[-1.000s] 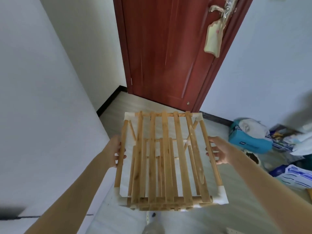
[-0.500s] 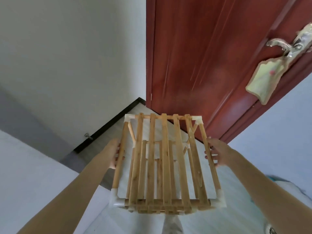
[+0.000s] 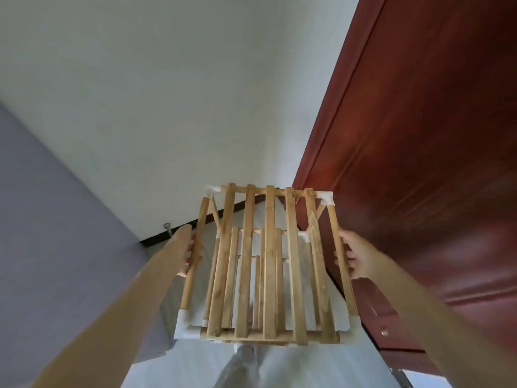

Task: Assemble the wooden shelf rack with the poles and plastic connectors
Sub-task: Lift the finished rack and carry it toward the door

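Legs (image 3: 246, 362) in pale trousers stood at bottom edge. Rack (image 3: 268, 264) was held in air between both hands, slats up, white connectors (image 3: 186, 326) at corners. Left hand (image 3: 187, 252) gripped left pole (image 3: 194, 254), fingers curled round it. Right hand (image 3: 354, 254) gripped right pole (image 3: 342, 257) likewise. Beyond: dark skirting (image 3: 159, 238), white wall (image 3: 173, 102), red door (image 3: 425, 152) at right.

Wooden shelf rack (image 3: 268, 264): assembled, slatted top facing cam, lower tiers visible thru slats. White plastic connectors (image 3: 186, 326) at corners. Held mid-air, frame centre, far edge toward 12 o'clock.
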